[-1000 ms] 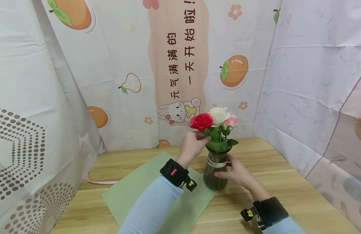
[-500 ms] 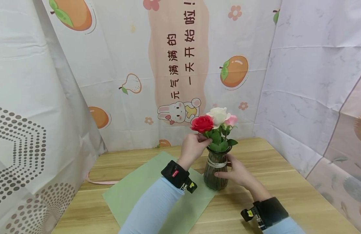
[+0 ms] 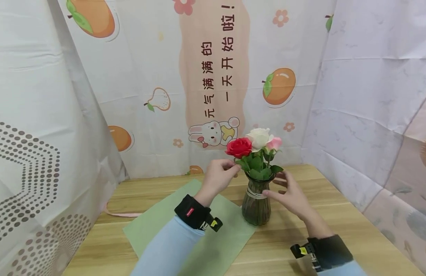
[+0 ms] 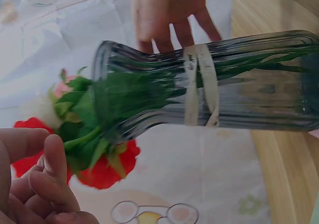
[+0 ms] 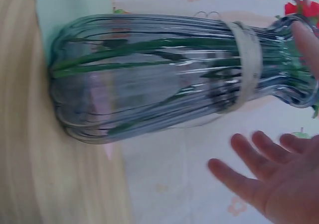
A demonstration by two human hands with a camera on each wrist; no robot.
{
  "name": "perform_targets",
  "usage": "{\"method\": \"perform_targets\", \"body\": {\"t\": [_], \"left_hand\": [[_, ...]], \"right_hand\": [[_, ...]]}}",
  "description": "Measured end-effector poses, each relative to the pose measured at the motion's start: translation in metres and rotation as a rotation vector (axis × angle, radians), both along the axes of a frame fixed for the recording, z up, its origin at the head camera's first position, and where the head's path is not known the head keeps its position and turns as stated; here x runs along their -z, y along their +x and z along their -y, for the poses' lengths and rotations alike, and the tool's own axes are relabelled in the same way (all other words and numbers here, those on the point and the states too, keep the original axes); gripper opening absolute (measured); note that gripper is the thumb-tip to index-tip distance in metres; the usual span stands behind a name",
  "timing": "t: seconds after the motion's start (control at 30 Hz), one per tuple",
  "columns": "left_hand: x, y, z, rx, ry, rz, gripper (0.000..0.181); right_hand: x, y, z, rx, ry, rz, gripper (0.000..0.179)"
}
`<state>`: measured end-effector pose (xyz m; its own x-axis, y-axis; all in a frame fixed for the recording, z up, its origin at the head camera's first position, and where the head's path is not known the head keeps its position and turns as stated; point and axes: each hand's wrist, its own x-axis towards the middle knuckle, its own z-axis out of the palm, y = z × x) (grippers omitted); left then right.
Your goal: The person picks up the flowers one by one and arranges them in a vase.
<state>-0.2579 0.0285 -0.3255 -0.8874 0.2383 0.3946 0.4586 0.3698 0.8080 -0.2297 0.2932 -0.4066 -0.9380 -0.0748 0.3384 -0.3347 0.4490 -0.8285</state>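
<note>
A ribbed, smoky glass vase (image 3: 256, 209) stands upright, with a pale band round its neck. Its mouth holds a red rose (image 3: 239, 147), a white rose (image 3: 258, 138) and a pink rose (image 3: 274, 143); green stems (image 5: 144, 47) show through the glass. My left hand (image 3: 219, 174) is just left of the leaves (image 3: 256, 164), fingers loosely bent, thumb and index tips close together beside the red rose. Nothing is plainly held there. My right hand (image 3: 290, 193) is at the vase's right, fingers spread behind its neck and thumb in front; the fingers stand off the glass.
A green sheet (image 3: 185, 226) lies on the wooden table (image 3: 285, 237), left of the vase and close to its base. A pink ribbon-like strip (image 3: 124, 214) lies further left. Printed curtains (image 3: 137, 65) hang behind the table and along both sides.
My left hand has drawn back leftward from the stem below the red rose. My right hand has slid up from the vase's side towards its neck and loosened. The vase stays in place.
</note>
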Motion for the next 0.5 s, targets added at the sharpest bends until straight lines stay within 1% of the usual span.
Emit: {"method": "perform_targets", "body": {"t": [0.07,0.13,0.27,0.37,0.43,0.5], "left_hand": [[-0.002,0.004,0.01,-0.011,0.016,-0.026,0.022],[-0.004,0.008,0.021,-0.015,0.05,-0.053,0.023],[-0.01,0.015,0.043,-0.029,0.098,-0.123,0.02],[-0.014,0.019,0.06,-0.048,0.097,-0.196,0.015],[-0.015,0.024,0.07,-0.057,0.084,-0.258,0.013],[-0.014,0.027,0.08,-0.065,0.058,-0.334,0.011]], "right_hand": [[-0.007,0.004,-0.001,0.038,-0.048,-0.05,0.091],[-0.014,0.007,0.0,0.075,-0.116,-0.126,0.084],[-0.027,0.016,0.004,0.161,-0.249,-0.278,0.063],[-0.035,0.021,0.009,0.216,-0.319,-0.37,0.049],[-0.038,0.024,0.013,0.222,-0.35,-0.437,0.041],[-0.041,0.027,0.018,0.212,-0.345,-0.533,0.034]]}}
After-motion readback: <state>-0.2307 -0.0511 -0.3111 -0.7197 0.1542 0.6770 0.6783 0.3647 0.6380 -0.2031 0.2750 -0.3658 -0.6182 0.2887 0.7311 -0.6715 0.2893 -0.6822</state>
